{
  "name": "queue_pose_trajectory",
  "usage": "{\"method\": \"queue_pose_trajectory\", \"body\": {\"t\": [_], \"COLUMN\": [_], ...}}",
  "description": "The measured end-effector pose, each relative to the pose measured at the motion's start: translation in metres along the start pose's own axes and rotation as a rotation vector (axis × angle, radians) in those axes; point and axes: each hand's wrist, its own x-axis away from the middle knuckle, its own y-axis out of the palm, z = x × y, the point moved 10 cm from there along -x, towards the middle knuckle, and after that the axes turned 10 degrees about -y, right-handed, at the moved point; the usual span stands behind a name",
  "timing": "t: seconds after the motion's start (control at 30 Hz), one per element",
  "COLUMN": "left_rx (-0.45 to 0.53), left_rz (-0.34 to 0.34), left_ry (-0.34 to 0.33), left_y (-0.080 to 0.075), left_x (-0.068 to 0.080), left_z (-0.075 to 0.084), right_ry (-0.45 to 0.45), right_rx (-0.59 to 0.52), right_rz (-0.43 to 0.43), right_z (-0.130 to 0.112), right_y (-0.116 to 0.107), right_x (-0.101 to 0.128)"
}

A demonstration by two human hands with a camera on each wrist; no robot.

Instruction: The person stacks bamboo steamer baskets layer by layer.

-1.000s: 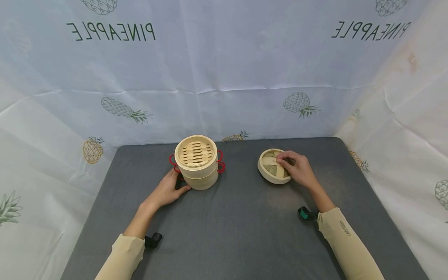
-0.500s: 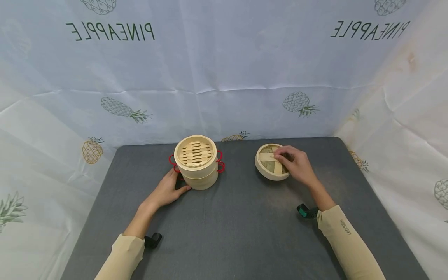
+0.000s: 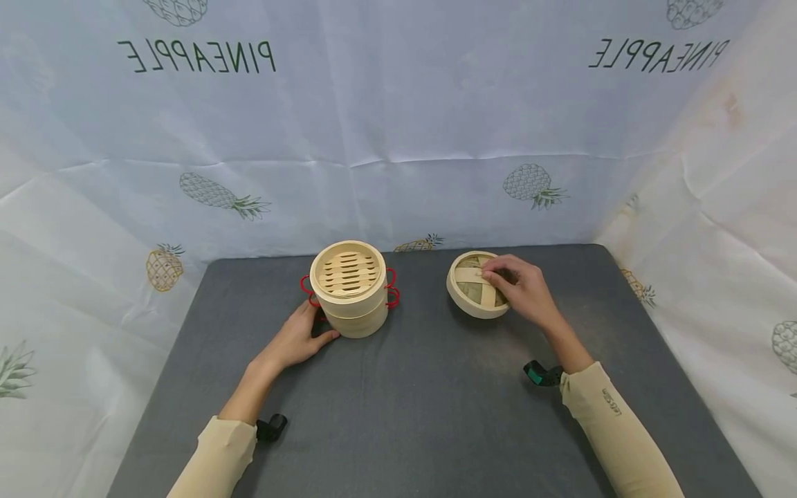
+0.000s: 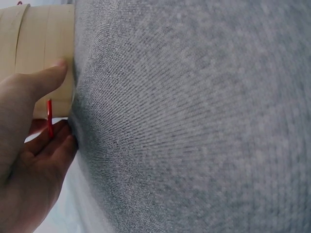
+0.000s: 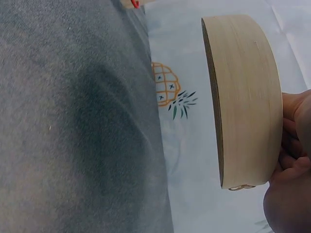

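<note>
lid [image 3: 474, 294] pinched by right hand [image 3: 521, 290], held off tabletop [image 3: 423, 401] | steamer [image 3: 349, 287] lay to its left, braced by open left hand [image 3: 297, 340]

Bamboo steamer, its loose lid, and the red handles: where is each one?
bamboo steamer [image 3: 349, 273], head view, slatted top.
lid [image 3: 472, 296], head view, woven top.
red handles [image 3: 394, 296], head view, right-side loop.
</note>
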Motion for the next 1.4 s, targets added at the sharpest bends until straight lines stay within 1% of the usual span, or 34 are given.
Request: {"method": "queue_pose_trajectory", "body": {"t": [0.03, 0.1, 0.2, 0.27, 0.33, 0.37, 0.6, 0.8, 1.07, 1.4], "left_rx": [0.007, 0.016, -0.003, -0.021, -0.036, -0.039, -0.038, -0.036, -0.037, -0.049], "left_rz": [0.0, 0.008, -0.013, -0.009, -0.02, -0.021, -0.017, -0.005, -0.017, -0.006], "left_ry": [0.005, 0.027, 0.004, -0.002, -0.028, -0.026, -0.019, -0.007, -0.028, -0.017], "left_y": [-0.004, -0.006, -0.002, 0.005, 0.008, 0.009, 0.01, 0.009, 0.01, 0.01], "left_x": [0.001, 0.003, 0.0, -0.003, -0.005, -0.005, -0.005, -0.004, -0.003, -0.004], "left_z": [0.007, 0.012, 0.006, -0.008, -0.015, -0.016, -0.019, -0.016, -0.019, -0.019], "right_ry": [-0.003, -0.004, -0.01, -0.01, -0.012, -0.01, -0.011, -0.009, 0.003, -0.021], "right_rx": [0.001, 0.003, 0.003, 0.004, -0.002, -0.005, -0.029, -0.034, -0.089, -0.169], "right_rz": [0.003, 0.011, 0.023, 0.025, 0.027, 0.024, 0.026, 0.035, 0.056, 0.076], "right_z": [-0.001, -0.003, -0.007, -0.01, -0.014, -0.015, -0.022, -0.027, -0.035, -0.049], "right_y": [0.0, 0.0, 0.0, 0.0, 0.001, 0.001, 0.006, 0.009, 0.014, 0.024], "right_x": [-0.001, -0.002, -0.004, -0.006, -0.008, -0.009, -0.016, -0.021, -0.029, -0.041]}}
